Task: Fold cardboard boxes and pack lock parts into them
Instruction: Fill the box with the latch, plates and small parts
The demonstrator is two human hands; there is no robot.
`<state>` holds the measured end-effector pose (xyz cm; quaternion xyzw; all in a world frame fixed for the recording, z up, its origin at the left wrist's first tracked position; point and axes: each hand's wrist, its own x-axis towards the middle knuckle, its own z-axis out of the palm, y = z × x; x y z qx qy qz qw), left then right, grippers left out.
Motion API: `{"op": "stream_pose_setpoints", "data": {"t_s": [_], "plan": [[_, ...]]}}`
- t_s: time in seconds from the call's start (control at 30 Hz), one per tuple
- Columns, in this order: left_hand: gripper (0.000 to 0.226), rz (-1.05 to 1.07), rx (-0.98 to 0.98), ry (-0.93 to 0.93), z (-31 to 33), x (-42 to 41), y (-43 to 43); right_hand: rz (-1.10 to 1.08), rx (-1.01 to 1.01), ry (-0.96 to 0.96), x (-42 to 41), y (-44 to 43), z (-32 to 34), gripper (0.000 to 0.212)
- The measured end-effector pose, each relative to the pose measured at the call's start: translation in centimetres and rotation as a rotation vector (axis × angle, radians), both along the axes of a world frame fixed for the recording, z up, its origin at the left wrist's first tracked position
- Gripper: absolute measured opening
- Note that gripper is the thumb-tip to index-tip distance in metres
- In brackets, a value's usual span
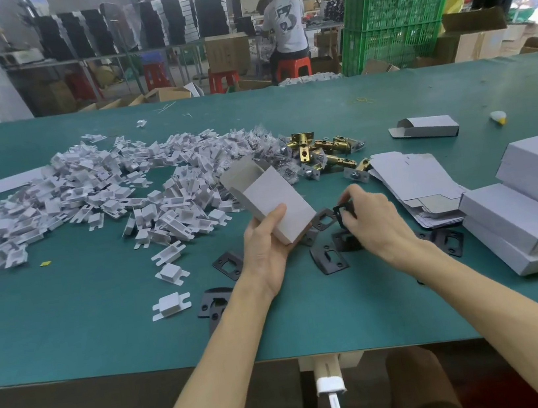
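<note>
Left grip [265, 246] clasps open box [274, 199] (tilted); right grip [373, 220] seemingly pinches black plate [341, 214] beside it.

Cardboard box [270, 200]: smooth matt grey paperboard. Black plate [341, 211]: metal, matt dark coat. Latches [329, 152]: brass-coloured metal, glossy, catching light. White inserts [87, 198]: dull plastic. Stacked boxes [522, 223]: pale matt card. Table cover [311, 319]: green, matt, felt-like.
</note>
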<state>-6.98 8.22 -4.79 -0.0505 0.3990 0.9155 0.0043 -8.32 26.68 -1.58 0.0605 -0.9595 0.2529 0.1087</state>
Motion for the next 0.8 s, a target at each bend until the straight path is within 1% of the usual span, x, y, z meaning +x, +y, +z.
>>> {"op": "stream_pose_setpoints", "data": {"t_s": [0.07, 0.13, 0.23, 0.33, 0.43, 0.5, 0.53, 0.6, 0.7, 0.8], "plan": [[0.039, -0.017, -0.006, -0.012, 0.2, 0.1, 0.1, -0.026, -0.112, -0.055, -0.3, 0.6, 0.3, 0.010], [0.047, -0.032, -0.023, -0.017, 0.3, 0.2, 0.2, -0.017, -0.181, -0.071, -0.4, 1.0, 0.8, 0.012], [0.054, -0.041, -0.134, -0.004, 0.1, 0.2, 0.5, -0.001, -0.300, -0.006, -0.5, 1.0, 2.7, 0.009], [0.055, -0.071, -0.241, 0.022, 0.0, 0.5, 0.9, 0.041, -0.459, 0.056, -0.3, 0.6, 5.9, 0.013], [0.056, -0.088, -0.286, 0.050, 0.0, 0.7, 1.0, 0.116, -0.547, 0.093, 0.0, -0.3, 8.9, 0.018], [0.055, -0.101, -0.302, 0.071, 0.0, 0.9, 1.1, 0.180, -0.586, 0.125, 0.3, -1.3, 10.2, 0.017], [0.054, -0.110, -0.321, 0.082, 0.0, 0.9, 1.1, 0.200, -0.572, 0.157, 0.4, -1.8, 10.5, 0.015], [0.049, -0.123, -0.355, 0.105, -0.1, 1.0, 1.1, 0.212, -0.473, 0.246, 0.5, -2.7, 10.8, 0.007], [0.042, -0.140, -0.376, 0.139, -0.1, 1.1, 1.1, 0.252, -0.328, 0.317, 0.7, -3.7, 10.6, 0.008], [0.036, -0.151, -0.406, 0.158, -0.1, 1.1, 1.1, 0.339, -0.092, 0.329, 1.0, -4.0, 9.7, 0.011]]}}
